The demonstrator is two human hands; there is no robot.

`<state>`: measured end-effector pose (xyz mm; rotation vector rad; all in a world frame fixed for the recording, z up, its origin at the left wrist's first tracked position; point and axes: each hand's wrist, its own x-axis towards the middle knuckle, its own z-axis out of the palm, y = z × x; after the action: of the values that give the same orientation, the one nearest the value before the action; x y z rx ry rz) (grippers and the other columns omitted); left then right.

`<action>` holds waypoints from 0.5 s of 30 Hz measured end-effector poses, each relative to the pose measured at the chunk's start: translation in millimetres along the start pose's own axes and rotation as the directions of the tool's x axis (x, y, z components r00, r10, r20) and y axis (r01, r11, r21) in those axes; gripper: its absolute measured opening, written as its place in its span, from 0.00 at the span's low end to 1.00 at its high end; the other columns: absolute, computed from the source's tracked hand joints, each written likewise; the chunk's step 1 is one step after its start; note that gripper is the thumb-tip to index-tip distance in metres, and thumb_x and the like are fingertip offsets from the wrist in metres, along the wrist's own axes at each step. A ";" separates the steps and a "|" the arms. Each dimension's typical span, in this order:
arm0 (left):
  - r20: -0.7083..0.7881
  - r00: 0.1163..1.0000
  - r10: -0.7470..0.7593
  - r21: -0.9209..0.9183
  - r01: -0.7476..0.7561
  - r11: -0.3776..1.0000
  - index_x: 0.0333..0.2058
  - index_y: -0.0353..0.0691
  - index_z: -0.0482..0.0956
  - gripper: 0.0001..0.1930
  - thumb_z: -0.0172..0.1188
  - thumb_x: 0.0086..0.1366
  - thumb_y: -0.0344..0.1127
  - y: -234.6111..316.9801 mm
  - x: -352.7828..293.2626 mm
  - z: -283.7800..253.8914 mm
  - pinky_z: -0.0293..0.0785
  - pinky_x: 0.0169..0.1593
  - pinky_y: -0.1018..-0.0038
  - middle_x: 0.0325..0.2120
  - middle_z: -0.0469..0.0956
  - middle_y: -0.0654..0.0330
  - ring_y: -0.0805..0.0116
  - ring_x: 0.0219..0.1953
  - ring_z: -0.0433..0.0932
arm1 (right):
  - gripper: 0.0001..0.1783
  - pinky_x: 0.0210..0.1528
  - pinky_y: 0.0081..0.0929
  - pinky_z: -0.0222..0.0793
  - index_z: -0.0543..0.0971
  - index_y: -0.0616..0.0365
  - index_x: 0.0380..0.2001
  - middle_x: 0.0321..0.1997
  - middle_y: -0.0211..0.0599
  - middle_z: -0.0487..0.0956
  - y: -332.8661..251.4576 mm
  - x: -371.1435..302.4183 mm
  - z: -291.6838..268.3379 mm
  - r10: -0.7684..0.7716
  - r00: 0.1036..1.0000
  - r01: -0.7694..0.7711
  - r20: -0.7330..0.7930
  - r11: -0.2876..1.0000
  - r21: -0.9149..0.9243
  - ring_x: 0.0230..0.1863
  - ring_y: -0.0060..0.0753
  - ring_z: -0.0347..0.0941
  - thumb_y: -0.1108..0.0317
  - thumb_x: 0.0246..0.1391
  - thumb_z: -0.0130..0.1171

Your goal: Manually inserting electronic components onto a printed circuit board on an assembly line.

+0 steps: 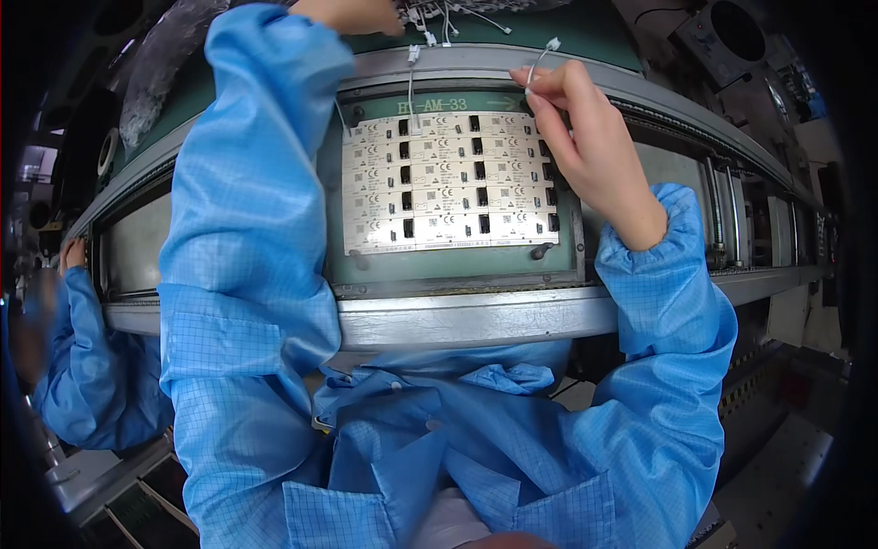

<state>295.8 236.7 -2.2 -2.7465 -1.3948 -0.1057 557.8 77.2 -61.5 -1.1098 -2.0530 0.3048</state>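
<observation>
My right hand [590,137] pinches a short white cable [552,44] with a white plug at its upper end, over the upper right corner of a panel of circuit boards [439,183]. The panel, white-labelled with rows of black components, lies in a green fixture [457,263]. A second white cable [412,59] stands up from the panel's top edge, its plug resting near the far rail. At the far side my left hand [352,13] is blurred and cut by the frame edge, beside a loose bunch of white cables [446,26]; its fingers cannot be made out.
A metal rail [476,318] runs along the near side of the conveyor, and another rail [485,60] along the far side. Clear plastic wrap [160,78] lies at the far left. A co-worker's blue sleeve [87,366] is at the left edge.
</observation>
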 end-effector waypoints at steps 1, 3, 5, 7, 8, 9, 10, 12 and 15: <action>-0.052 0.999 0.008 -0.048 -0.011 0.999 0.41 0.38 0.84 0.14 0.62 0.56 0.35 -6.3 -3.2 3.0 0.79 0.45 0.54 0.38 0.84 0.43 0.41 0.42 0.82 | 0.04 0.52 0.31 0.78 0.70 0.63 0.42 0.52 0.49 0.84 -1.0 1.0 0.3 -0.031 0.999 0.031 0.020 0.999 -0.021 0.53 0.42 0.83 0.76 0.68 0.54; -0.105 0.993 0.050 -0.127 -0.063 0.990 0.42 0.39 0.84 0.13 0.61 0.58 0.33 -11.1 -6.6 7.1 0.78 0.45 0.54 0.39 0.84 0.46 0.42 0.42 0.82 | 0.04 0.53 0.34 0.76 0.71 0.63 0.42 0.51 0.46 0.84 -2.6 2.7 2.8 -0.051 0.998 0.053 0.045 0.998 -0.040 0.53 0.43 0.82 0.76 0.68 0.55; -0.198 0.978 0.071 -0.066 -0.086 0.994 0.42 0.40 0.84 0.13 0.61 0.58 0.33 -2.4 -12.2 11.0 0.78 0.46 0.54 0.39 0.83 0.47 0.43 0.43 0.81 | 0.04 0.54 0.36 0.71 0.74 0.62 0.40 0.46 0.39 0.82 -2.7 1.0 -3.3 -0.069 0.996 0.078 0.060 0.986 -0.151 0.48 0.43 0.79 0.75 0.65 0.57; -0.288 0.952 0.104 -0.006 -0.110 0.994 0.43 0.40 0.84 0.14 0.61 0.59 0.33 6.5 -13.4 12.8 0.77 0.47 0.54 0.39 0.82 0.48 0.44 0.43 0.81 | 0.04 0.54 0.34 0.68 0.75 0.61 0.40 0.44 0.37 0.82 1.9 0.9 -7.1 -0.084 0.994 0.094 0.065 0.984 -0.154 0.46 0.42 0.78 0.74 0.63 0.59; -0.282 0.938 0.201 -0.015 -0.214 0.977 0.44 0.41 0.83 0.14 0.61 0.59 0.33 10.7 -12.8 11.8 0.77 0.48 0.55 0.39 0.81 0.48 0.44 0.44 0.81 | 0.04 0.53 0.33 0.65 0.77 0.60 0.39 0.41 0.35 0.82 3.2 0.6 -7.8 -0.096 0.993 0.105 0.064 0.981 -0.165 0.44 0.41 0.77 0.74 0.61 0.60; -0.279 0.914 0.296 -0.025 -0.315 0.949 0.46 0.41 0.83 0.15 0.61 0.59 0.33 14.0 -12.3 10.8 0.76 0.49 0.55 0.39 0.80 0.48 0.44 0.44 0.80 | 0.04 0.53 0.33 0.65 0.77 0.60 0.39 0.41 0.35 0.82 3.2 0.2 -7.7 -0.094 0.993 0.104 0.068 0.981 -0.166 0.44 0.41 0.77 0.74 0.61 0.60; -0.281 0.913 0.294 -0.029 -0.315 0.949 0.46 0.41 0.83 0.15 0.61 0.59 0.33 15.1 -10.3 10.7 0.76 0.49 0.55 0.39 0.80 0.48 0.44 0.44 0.80 | 0.04 0.53 0.32 0.65 0.78 0.59 0.38 0.40 0.34 0.81 3.2 0.0 -7.1 -0.107 0.994 0.112 0.035 0.978 -0.178 0.44 0.39 0.77 0.74 0.61 0.61; -0.154 0.946 0.284 0.018 -0.284 0.959 0.47 0.40 0.82 0.17 0.62 0.59 0.34 15.4 -4.1 10.8 0.76 0.50 0.56 0.39 0.80 0.47 0.45 0.45 0.80 | 0.03 0.53 0.31 0.64 0.78 0.58 0.37 0.39 0.33 0.81 3.8 -0.3 -6.9 -0.121 0.993 0.120 0.007 0.973 -0.196 0.44 0.37 0.77 0.73 0.60 0.61; -0.363 0.907 0.215 -0.225 -0.309 0.924 0.45 0.39 0.83 0.15 0.63 0.59 0.35 8.1 -4.6 5.4 0.76 0.50 0.56 0.39 0.80 0.46 0.46 0.45 0.80 | 0.04 0.54 0.32 0.64 0.79 0.57 0.37 0.38 0.31 0.81 2.7 4.9 -1.8 -0.171 0.985 0.163 -0.022 0.964 -0.212 0.43 0.36 0.77 0.73 0.59 0.63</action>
<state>299.8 228.8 -8.1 -2.9200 -0.9725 -0.7683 559.2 82.4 -59.2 -1.0472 -2.1631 -0.0196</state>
